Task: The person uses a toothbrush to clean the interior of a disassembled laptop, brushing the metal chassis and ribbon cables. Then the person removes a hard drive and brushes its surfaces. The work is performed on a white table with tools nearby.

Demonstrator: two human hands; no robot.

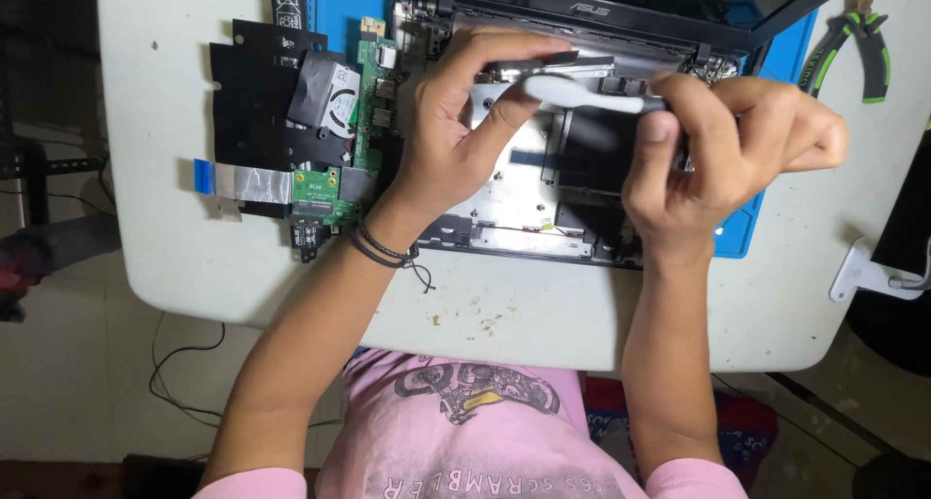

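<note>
Holding a slim white plastic pry stick (582,96) over the opened black laptop base (543,184), right hand (722,155) clenched around its end, left hand (465,121) pinching its middle. Prying step, I judge; next needs gentle leverage. Removed green circuit board (373,111) lies left.

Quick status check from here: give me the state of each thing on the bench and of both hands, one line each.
Laptop: opened up, inner metal frame bared, screen hinged up.
Circuit board: taken out, lying flat on the table left of the laptop.
White tool: held level above the laptop, between both hands.
Left hand: thumb and fingers pinching the tool's left end.
Right hand: closed around its right end.
Pliers: lying untouched at the far right.
</note>
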